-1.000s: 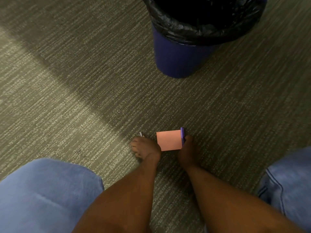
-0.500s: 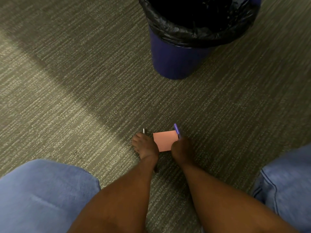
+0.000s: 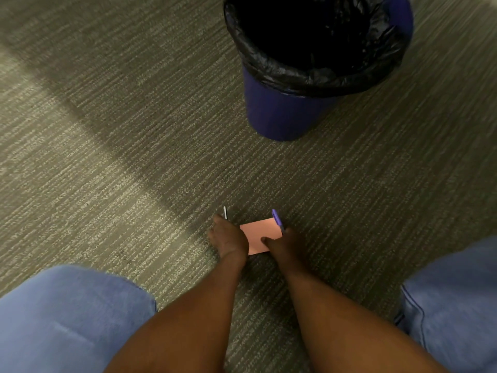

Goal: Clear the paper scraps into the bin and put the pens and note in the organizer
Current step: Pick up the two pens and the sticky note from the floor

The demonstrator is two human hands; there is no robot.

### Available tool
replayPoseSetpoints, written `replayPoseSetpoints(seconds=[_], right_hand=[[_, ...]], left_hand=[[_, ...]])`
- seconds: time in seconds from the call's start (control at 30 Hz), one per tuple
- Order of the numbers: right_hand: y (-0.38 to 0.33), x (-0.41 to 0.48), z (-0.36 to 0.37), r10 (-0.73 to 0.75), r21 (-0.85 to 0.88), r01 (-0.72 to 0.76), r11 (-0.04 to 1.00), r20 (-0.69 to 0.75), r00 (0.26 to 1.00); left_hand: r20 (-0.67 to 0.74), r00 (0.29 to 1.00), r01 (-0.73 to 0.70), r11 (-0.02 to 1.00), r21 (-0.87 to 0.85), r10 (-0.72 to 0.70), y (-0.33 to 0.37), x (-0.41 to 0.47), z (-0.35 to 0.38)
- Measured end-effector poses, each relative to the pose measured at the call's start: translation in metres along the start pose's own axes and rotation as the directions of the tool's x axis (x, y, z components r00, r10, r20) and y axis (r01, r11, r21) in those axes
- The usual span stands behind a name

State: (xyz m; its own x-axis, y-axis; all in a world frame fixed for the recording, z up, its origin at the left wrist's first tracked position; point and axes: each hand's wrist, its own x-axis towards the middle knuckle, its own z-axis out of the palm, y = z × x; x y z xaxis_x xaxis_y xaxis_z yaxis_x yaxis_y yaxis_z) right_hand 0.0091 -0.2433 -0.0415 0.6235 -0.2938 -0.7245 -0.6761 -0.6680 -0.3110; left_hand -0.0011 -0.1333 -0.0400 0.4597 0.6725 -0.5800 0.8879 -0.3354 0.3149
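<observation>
A pink note [image 3: 259,232] sits low over the carpet between my two hands. My right hand [image 3: 285,244] grips the note with its thumb on top and also holds a purple pen [image 3: 277,219] that sticks up beyond the fingers. My left hand [image 3: 228,238] is closed around a thin dark pen [image 3: 225,212], whose tip pokes out past the knuckles. A blue bin [image 3: 279,114] with a black liner [image 3: 317,76] stands farther ahead to the right. No organizer or paper scraps are in view.
Grey striped carpet [image 3: 121,157] covers the floor. My knees in blue jeans [image 3: 67,319] frame the bottom corners left and right.
The right hand's thumb has come over onto the note and the purple pen has tilted leftward. Both hands stay close together in nearly the same spot.
</observation>
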Motion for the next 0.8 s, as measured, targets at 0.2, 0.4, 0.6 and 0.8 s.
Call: replayPoseSetpoints(seconds=[0.2, 0.4, 0.6, 0.8], right_hand=[[-0.027, 0.003, -0.013, 0.064, 0.022, -0.067, 0.998, 0.1, 0.993], [-0.062, -0.041, -0.051, -0.004, 0.064, -0.005, 0.998, 0.148, 0.989], [-0.109, -0.121, -0.119, -0.001, 0.151, -0.023, 0.988, 0.153, 0.988], [-0.155, -0.211, -0.195, -0.068, 0.337, 0.013, 0.941, 0.15, 0.986]], left_hand=[[-0.045, 0.999, -0.011, 0.949, -0.314, -0.003, 0.011, -0.01, -0.025], [0.065, 0.998, 0.035, 0.724, -0.689, 0.013, 0.031, -0.03, -0.087], [0.19, 0.98, 0.194, 0.527, -0.827, -0.063, 0.052, -0.084, -0.173], [0.176, 0.98, 0.197, 0.462, -0.865, -0.087, 0.087, -0.146, -0.265]])
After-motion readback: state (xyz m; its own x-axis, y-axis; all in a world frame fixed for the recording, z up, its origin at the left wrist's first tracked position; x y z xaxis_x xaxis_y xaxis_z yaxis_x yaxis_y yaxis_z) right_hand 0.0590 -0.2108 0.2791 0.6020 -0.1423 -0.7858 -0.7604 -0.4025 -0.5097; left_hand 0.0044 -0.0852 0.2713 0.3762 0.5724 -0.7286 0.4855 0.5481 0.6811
